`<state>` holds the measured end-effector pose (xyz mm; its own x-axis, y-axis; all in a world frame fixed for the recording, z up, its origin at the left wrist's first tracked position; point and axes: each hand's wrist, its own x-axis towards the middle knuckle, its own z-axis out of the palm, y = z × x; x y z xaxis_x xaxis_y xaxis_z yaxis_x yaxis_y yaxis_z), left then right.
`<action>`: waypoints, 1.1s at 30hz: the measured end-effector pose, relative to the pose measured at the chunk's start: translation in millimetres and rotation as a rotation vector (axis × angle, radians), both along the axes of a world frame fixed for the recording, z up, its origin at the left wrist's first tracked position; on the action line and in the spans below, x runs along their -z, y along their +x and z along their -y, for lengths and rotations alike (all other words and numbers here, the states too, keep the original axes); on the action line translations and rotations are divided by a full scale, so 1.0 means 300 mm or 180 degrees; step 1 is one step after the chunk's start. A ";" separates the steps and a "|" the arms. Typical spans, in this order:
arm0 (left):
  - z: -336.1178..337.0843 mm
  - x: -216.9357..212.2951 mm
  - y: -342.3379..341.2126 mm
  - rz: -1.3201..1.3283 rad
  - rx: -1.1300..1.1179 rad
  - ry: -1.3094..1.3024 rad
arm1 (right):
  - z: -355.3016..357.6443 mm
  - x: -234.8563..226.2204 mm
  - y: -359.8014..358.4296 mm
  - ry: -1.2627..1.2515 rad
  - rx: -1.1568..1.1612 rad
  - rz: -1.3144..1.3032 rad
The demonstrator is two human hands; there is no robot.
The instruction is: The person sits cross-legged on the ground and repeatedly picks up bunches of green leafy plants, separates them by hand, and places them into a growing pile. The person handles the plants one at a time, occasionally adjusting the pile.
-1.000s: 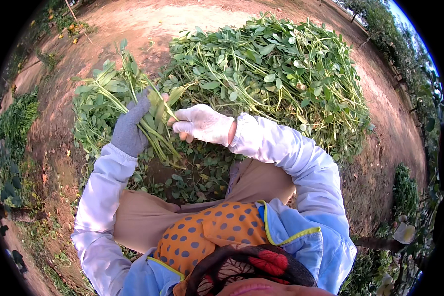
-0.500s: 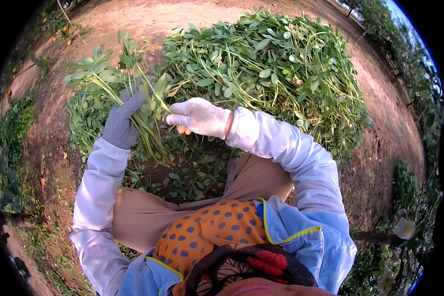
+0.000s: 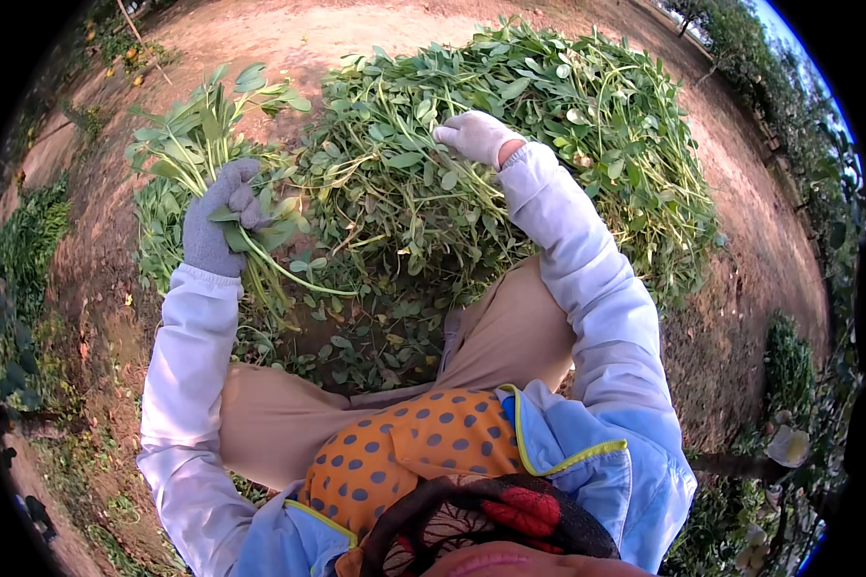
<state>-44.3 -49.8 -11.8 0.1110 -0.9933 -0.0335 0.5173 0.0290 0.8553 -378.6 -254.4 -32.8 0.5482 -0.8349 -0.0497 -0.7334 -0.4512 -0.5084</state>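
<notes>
My left hand (image 3: 219,219), in a grey knitted glove, is closed around a bunch of leafy green stems (image 3: 194,154). The leaves fan out above the fist, and the stem ends hang below it, one long stem bending to the right. My right hand (image 3: 476,137), in a white glove with bare skin showing at the wrist, is at the large heap of cut leafy greens (image 3: 587,192). Its fingers are bent and drawn together among the stems; what lies between the fingertips is hidden.
Loose leaves and stems (image 3: 366,351) lie on the soil between my legs. More greens spread under my left hand. Bare brown earth (image 3: 760,250) surrounds the heap. Bushes (image 3: 24,260) stand at the left, and trees (image 3: 731,48) at the far right.
My right hand has left the bunch and moved up and right to the heap. The left hand has shifted slightly left and down, still gripping the stems.
</notes>
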 end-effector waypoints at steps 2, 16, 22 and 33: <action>-0.008 -0.006 -0.001 -0.0024 -0.0123 0.0114 | 0.109 0.047 -0.099 -0.0276 0.0251 -0.0909; -0.026 -0.004 0.015 0.0059 -0.0169 0.0209 | 0.189 0.184 -0.032 -0.0295 0.0933 -0.0461; -0.032 -0.014 0.008 0.0097 -0.0168 0.0246 | 0.152 0.195 0.019 -0.0337 0.1117 -0.0292; -0.046 -0.028 0.007 0.0200 -0.0235 0.0388 | -0.114 -0.057 0.131 0.1057 0.0097 0.2366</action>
